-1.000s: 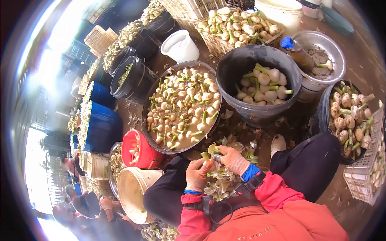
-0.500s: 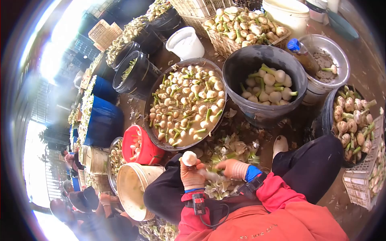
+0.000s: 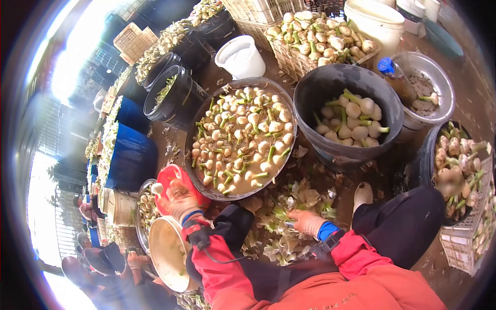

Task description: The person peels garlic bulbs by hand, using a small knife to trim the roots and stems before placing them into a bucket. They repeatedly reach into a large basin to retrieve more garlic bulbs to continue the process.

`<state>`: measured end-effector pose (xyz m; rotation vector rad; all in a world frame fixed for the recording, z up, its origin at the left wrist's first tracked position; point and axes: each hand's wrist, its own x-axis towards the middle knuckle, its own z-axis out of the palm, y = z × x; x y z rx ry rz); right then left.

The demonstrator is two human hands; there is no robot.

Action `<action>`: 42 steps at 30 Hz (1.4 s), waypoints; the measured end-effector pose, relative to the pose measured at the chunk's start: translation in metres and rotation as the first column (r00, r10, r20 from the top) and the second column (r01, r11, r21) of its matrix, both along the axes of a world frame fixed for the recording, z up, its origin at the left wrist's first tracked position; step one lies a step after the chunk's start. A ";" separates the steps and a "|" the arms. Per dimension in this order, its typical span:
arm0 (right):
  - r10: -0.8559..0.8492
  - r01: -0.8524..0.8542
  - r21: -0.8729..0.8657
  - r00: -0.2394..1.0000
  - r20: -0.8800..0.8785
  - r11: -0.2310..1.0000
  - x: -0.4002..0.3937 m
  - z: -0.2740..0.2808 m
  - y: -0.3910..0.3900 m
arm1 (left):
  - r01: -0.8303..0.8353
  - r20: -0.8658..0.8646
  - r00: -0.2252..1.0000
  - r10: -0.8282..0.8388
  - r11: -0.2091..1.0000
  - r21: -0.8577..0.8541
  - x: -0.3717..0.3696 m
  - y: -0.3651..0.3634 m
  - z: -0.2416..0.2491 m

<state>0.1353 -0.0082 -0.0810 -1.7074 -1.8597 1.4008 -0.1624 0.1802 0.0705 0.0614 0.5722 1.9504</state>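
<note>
My left hand (image 3: 181, 200), in a pale orange-and-white glove, is over the red bucket (image 3: 178, 178). A white peeled garlic bulb (image 3: 157, 188) is at its fingertips, near the bucket's left rim. My right hand (image 3: 306, 222), gloved alike, is closed above a heap of garlic peelings (image 3: 292, 206) between my legs. A short metallic piece, apparently the blade of a small knife (image 3: 289, 224), sticks out from its fingers; the handle is hidden. Beyond the hands, a wide round tub (image 3: 192, 150) holds many garlic bulbs in cloudy water.
A black bucket (image 3: 330, 150) with trimmed bulbs stands beyond the peelings. Unpeeled garlic fills a crate (image 3: 292, 57) and another black bucket (image 3: 426, 155). A cream bucket (image 3: 163, 243) is by my left knee. Other people (image 3: 111, 261) sit at the lower left.
My left hand has moved left with the bulb, from in front of my body to the red bucket. The right hand has stayed over the peelings, apart from the left.
</note>
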 end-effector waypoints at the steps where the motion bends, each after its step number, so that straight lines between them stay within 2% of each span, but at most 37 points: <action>1: 0.006 -0.005 -0.071 1.000 0.020 0.997 0.001 0.005 0.005 | 0.268 -0.193 0.946 -0.260 0.963 0.014 0.015 0.007 -0.006; 2: 0.009 -0.007 -0.074 1.000 0.021 0.997 0.001 0.001 0.009 | 0.514 -0.373 0.791 -0.486 0.857 -0.026 0.035 0.009 -0.020; 3: -0.040 0.038 -0.039 0.998 -0.052 0.998 0.001 -0.006 0.010 | 0.507 -0.614 0.510 -0.602 0.788 -0.351 0.050 0.013 -0.040; 4: -0.088 0.087 -0.009 0.988 -0.125 0.996 0.000 -0.014 0.011 | 0.356 -0.693 0.144 -0.706 0.691 -0.629 0.065 0.018 -0.066; 5: -0.170 0.174 0.014 0.975 -0.140 0.985 -0.005 -0.026 0.009 | 0.263 -0.679 -0.207 -0.705 0.628 -0.732 0.078 0.019 -0.101; 6: -0.173 0.176 0.008 0.976 -0.134 0.984 -0.006 -0.029 0.009 | 0.135 -0.557 -0.532 -0.638 0.585 -0.800 0.086 0.019 -0.134; 7: -0.212 0.207 -0.049 0.958 -0.195 0.977 -0.006 -0.027 0.010 | 0.026 -0.379 -0.716 -0.586 0.520 -0.854 0.092 0.021 -0.155; 8: -0.254 0.234 -0.107 0.934 -0.252 0.966 -0.006 -0.024 0.011 | -0.097 -0.174 -0.849 -0.498 0.470 -0.877 0.095 0.025 -0.171; 10: -0.301 0.254 -0.186 0.908 -0.293 0.949 -0.006 -0.021 0.016 | -0.035 -0.207 -0.842 -0.499 0.433 -0.901 0.096 0.035 -0.194; 12: -0.404 0.301 -0.340 0.866 -0.294 0.891 -0.009 -0.019 0.019 | 0.021 -0.229 -0.837 -0.497 0.390 -0.921 0.099 0.039 -0.206; 14: -0.397 0.283 -0.386 0.881 -0.257 0.878 -0.009 -0.015 0.023 | 0.106 -0.332 -0.664 -0.670 0.355 -0.929 0.098 0.038 -0.204; 16: -0.358 0.246 -0.452 0.916 -0.181 0.857 -0.006 -0.008 0.034 | 0.143 -0.375 -0.668 -0.643 0.383 -0.913 0.111 0.026 -0.179; 17: -0.372 0.272 -0.435 0.913 -0.164 0.859 -0.005 -0.008 0.034 | 0.329 -0.504 -0.391 -0.770 0.394 -0.858 0.118 0.017 -0.168; 18: -0.375 0.273 -0.437 0.913 -0.164 0.857 -0.005 -0.010 0.032 | 0.486 -0.538 -0.067 -0.841 0.443 -0.753 0.124 0.006 -0.158; 19: -0.481 0.444 -0.189 0.835 -0.269 0.876 -0.006 -0.014 0.029 | 0.486 -0.536 -0.068 -0.842 0.441 -0.754 0.131 -0.006 -0.143; 20: -0.537 0.604 0.054 0.743 -0.399 0.795 -0.007 -0.015 0.027 | 0.589 -0.488 0.104 -0.867 0.449 -0.672 0.136 -0.020 -0.126; 21: -0.538 0.605 0.054 0.742 -0.399 0.794 -0.005 -0.003 0.028 | 0.672 -0.408 0.265 -0.874 0.471 -0.572 0.140 -0.035 -0.110; 23: -0.650 0.727 -0.231 0.367 -0.666 0.647 0.002 0.031 0.039 | 0.668 -0.467 0.241 -0.851 0.494 -0.557 0.147 -0.071 -0.086; 24: -0.650 0.728 -0.231 0.364 -0.668 0.645 0.003 0.035 0.040 | 0.653 -0.502 0.226 -0.835 0.512 -0.558 0.152 -0.087 -0.075; 26: -0.509 0.619 -0.301 0.188 -0.840 0.726 0.005 0.041 0.037 | 0.600 -0.535 0.186 -0.824 0.526 -0.603 0.159 -0.107 -0.067; 27: -0.506 0.619 -0.300 0.186 -0.842 0.726 0.006 0.042 0.034 | 0.543 -0.634 0.129 -0.762 0.590 -0.598 0.161 -0.116 -0.072; 28: -0.517 0.628 -0.256 0.276 -0.810 0.735 0.007 0.042 0.032 | 0.487 -0.722 0.061 -0.689 0.652 -0.581 0.163 -0.123 -0.077; 29: -0.526 0.633 -0.212 0.361 -0.770 0.745 0.006 0.043 0.031 | 0.410 -0.849 -0.107 -0.518 0.755 -0.512 0.164 -0.128 -0.080; 30: -0.531 0.635 -0.166 0.442 -0.723 0.755 0.007 0.047 0.031 | 0.334 -0.875 -0.375 -0.304 0.836 -0.434 0.172 -0.134 -0.063; 31: -0.582 0.612 -0.305 0.322 -0.747 0.730 0.006 0.052 0.029 | 0.309 -0.861 -0.442 -0.251 0.859 -0.409 0.176 -0.139 -0.060; 32: -0.581 0.615 -0.304 0.315 -0.750 0.727 0.008 0.056 0.027 | 0.287 -0.839 -0.507 -0.199 0.878 -0.382 0.180 -0.145 -0.059; 34: -0.564 0.645 -0.195 0.433 -0.704 0.739 0.011 0.061 0.024 | 0.289 -0.833 -0.525 -0.174 0.884 -0.367 0.184 -0.151 -0.058; 36: -0.556 0.647 -0.156 0.477 -0.681 0.746 0.011 0.055 0.023 | 0.283 -0.814 -0.552 -0.181 0.878 -0.386 0.187 -0.157 -0.056; 38: -0.547 0.647 -0.115 0.521 -0.655 0.754 0.011 0.050 0.021 | 0.306 -0.820 -0.561 -0.115 0.892 -0.334 0.186 -0.160 -0.058; 39: -0.485 0.656 -0.025 0.532 -0.694 0.755 0.012 0.050 0.019 | 0.374 -0.877 -0.214 -0.431 0.793 -0.481 0.183 -0.159 -0.062; 40: -0.419 0.661 0.065 0.545 -0.727 0.747 0.013 0.051 0.019 | 0.496 -0.706 0.141 -0.694 0.667 -0.556 0.179 -0.158 -0.066; 41: -0.415 0.659 0.068 0.546 -0.728 0.749 0.013 0.052 0.017 | 0.613 -0.437 0.313 -0.843 0.531 -0.586 0.168 -0.154 -0.065; 42: -0.380 0.606 -0.035 0.451 -0.808 0.795 0.015 0.056 0.017 | 0.611 -0.440 0.315 -0.841 0.535 -0.583 0.166 -0.155 -0.060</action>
